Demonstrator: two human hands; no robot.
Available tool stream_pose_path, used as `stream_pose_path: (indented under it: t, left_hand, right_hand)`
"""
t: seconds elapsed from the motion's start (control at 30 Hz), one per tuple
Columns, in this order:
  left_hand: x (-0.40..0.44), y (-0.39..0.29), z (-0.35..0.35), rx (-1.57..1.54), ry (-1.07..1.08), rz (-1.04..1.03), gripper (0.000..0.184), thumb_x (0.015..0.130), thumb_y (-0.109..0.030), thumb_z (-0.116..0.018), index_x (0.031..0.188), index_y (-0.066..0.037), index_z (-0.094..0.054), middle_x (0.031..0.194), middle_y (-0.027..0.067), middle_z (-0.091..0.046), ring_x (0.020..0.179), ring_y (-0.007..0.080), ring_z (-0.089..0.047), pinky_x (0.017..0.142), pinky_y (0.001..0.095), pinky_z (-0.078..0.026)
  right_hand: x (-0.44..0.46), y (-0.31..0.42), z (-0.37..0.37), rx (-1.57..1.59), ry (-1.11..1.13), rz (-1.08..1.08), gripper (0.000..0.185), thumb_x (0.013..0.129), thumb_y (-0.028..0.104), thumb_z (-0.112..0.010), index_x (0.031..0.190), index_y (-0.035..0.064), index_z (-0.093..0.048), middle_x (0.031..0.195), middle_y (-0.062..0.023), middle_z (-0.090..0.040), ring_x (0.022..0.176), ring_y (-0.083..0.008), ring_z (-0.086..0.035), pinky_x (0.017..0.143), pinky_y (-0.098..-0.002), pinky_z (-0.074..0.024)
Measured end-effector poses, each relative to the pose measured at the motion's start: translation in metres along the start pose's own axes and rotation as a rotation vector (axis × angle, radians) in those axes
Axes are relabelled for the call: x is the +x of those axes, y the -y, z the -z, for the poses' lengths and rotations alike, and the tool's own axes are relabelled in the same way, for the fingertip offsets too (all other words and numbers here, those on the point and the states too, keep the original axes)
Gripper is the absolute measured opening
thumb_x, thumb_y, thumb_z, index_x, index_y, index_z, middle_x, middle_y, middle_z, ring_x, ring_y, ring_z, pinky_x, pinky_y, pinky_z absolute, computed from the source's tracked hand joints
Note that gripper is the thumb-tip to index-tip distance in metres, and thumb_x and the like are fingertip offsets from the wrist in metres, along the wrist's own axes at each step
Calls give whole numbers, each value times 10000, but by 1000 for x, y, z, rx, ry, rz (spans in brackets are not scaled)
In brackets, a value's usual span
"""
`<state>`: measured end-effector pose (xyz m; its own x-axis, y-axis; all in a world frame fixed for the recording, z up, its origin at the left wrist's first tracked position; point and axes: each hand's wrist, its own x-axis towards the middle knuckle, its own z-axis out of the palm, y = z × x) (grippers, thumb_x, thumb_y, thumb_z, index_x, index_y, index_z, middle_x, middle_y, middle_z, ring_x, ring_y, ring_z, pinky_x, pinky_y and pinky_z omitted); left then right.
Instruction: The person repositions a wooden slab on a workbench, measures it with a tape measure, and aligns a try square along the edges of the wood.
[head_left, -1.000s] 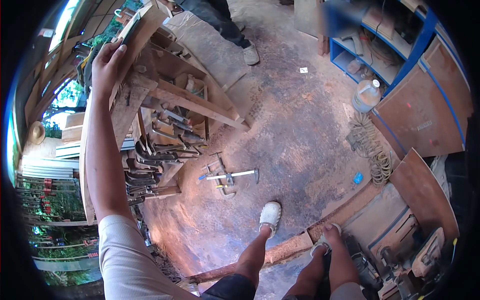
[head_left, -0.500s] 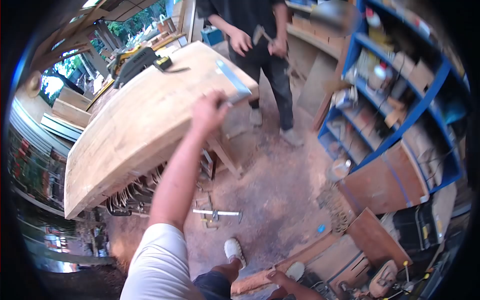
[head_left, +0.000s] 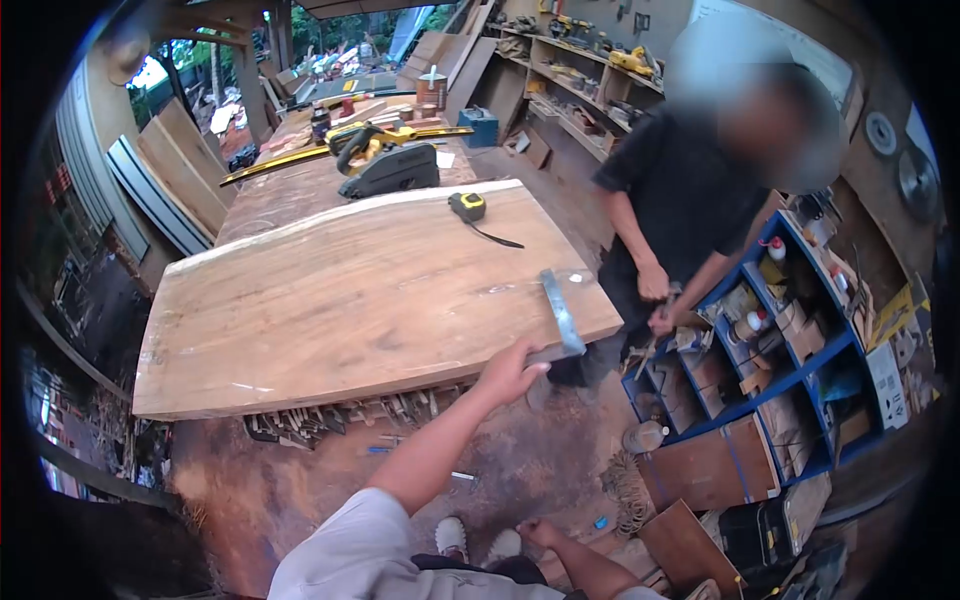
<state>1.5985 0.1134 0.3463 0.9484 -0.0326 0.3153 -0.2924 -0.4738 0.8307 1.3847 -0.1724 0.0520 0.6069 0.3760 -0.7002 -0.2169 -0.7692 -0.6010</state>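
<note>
My left hand (head_left: 512,372) reaches over the near edge of a thick wooden slab (head_left: 360,295). Its fingers are closed on the stock of a try square (head_left: 563,312), whose metal blade lies across the slab's top near the right end. Low down by my feet hangs my right hand (head_left: 540,532), away from the slab. Its fingers are curled, and whatever may be in them is too small to make out. A yellow and black tape measure (head_left: 467,207) rests near the slab's far edge.
A co-worker in a black shirt (head_left: 680,185) stands beyond the slab's right end, both hands around a tool. Behind the slab, a circular saw (head_left: 390,170) sits on a workbench. Blue shelving (head_left: 745,395) stands at right. Clamps (head_left: 300,425) hang under the slab.
My view has tilted up, bringing more of the workbench and co-worker into sight. The co-worker's hands have come together on the tool. My left hand keeps hold of the square; my right hand has appeared.
</note>
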Motion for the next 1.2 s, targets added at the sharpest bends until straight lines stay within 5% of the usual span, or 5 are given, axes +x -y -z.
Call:
stream_pose_path:
  t: [0.37,0.53,0.7,1.0,1.2]
  left_hand:
    - [-121,79,193,438,-226,203,343,791,-128,-700,1074,-12,-546,1033,219,-575,1060,420,-527,960,474,-410]
    - [-122,100,187,511,-371,319,347,813,-127,-682,1094,14,-536,1060,253,-560,1064,451,-516,971,492,-395]
    - [-113,104,174,605,-497,418,354,837,-135,-652,1121,31,-521,1076,249,-558,1049,437,-528,960,466,-406]
    - [-119,115,176,684,-444,265,382,896,-180,-600,1162,71,-491,1059,247,-550,976,390,-552,910,424,-432]
    - [-108,104,177,777,-436,146,477,948,-353,-578,1134,84,-534,1012,259,-578,875,414,-574,801,442,-497]
  right_hand:
    - [138,101,7,-342,215,234,434,842,479,-624,994,80,-705,987,-163,-697,869,-302,-672,799,-400,-519]
    - [196,171,32,-620,396,373,406,845,461,-624,982,88,-708,948,-150,-701,846,-307,-666,773,-422,-512]
    - [247,193,55,-508,362,352,418,849,439,-606,987,56,-704,931,-171,-699,823,-319,-669,777,-442,-505]
    - [270,215,89,-640,373,248,444,842,428,-602,956,11,-703,974,-187,-688,896,-335,-660,825,-445,-502]
    - [265,220,108,-576,238,153,462,851,432,-590,991,4,-694,1007,-202,-678,942,-344,-652,851,-450,-495]
